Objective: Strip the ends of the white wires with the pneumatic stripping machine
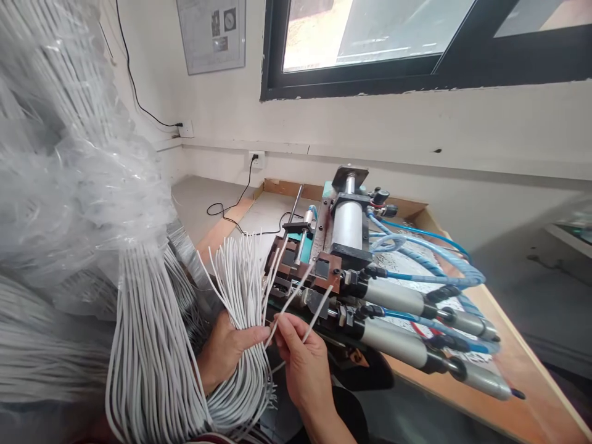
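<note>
My left hand (225, 346) is wrapped round a thick bundle of light grey cables (243, 287), its thumb lying across the front. The cable ends fan out above that hand. Just to the right, my right hand (303, 357) is closed with thumb and fingers pinching a cable (291, 301) that slants up toward the machine. Another cable end (319, 313) sticks out beyond the fingers of this hand. Right behind both hands stands a pneumatic machine (348, 225) with metal cylinders and brown blocks. The cable tips lie close to its front; whether they touch it I cannot tell.
More grey cables (148, 345), partly wrapped in clear plastic (134, 185), hang at the left. Blue air hoses (444, 253) curve out on the machine's right. Two grey cylinders (393, 342) jut over the wooden table edge (546, 385). A black power cord (235, 203) runs to a wall socket.
</note>
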Demonstrator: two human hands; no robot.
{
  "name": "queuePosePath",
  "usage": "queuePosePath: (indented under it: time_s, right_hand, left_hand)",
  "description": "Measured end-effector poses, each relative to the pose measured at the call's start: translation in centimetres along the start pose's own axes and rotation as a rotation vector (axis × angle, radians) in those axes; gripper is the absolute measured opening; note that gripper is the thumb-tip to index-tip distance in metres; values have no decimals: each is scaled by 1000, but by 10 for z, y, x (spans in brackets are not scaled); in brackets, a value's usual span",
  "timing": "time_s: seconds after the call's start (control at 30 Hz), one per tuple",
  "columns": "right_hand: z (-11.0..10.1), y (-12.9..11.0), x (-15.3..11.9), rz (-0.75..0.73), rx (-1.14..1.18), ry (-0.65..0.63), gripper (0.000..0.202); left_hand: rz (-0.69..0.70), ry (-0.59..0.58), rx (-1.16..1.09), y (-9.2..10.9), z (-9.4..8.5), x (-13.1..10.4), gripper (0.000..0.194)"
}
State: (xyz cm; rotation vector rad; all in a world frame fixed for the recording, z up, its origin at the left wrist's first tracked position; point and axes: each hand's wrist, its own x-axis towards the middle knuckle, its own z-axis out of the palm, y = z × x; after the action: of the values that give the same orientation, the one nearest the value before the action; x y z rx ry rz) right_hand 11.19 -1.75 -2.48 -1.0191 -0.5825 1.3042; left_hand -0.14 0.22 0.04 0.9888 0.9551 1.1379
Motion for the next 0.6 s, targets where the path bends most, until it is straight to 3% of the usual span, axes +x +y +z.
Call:
queuePosePath:
  time_s: [0.13,0.4,0.5,0.6]
  right_hand:
    - [-3,0,-5,44,50,59,22]
    - [-3,-6,1,164,122,119,23]
    - [-1,-8,4,159,144,94,23]
    - [3,-7,4,198,130,-30,29]
  left_hand:
    - [-62,20,-20,-3,-4,0,5]
    - [-129,104,-132,-4,-4,-2,16]
    - [-122,103,-100,-2,-4,-2,13]
    - [-93,78,-70,-1,-4,-1,11]
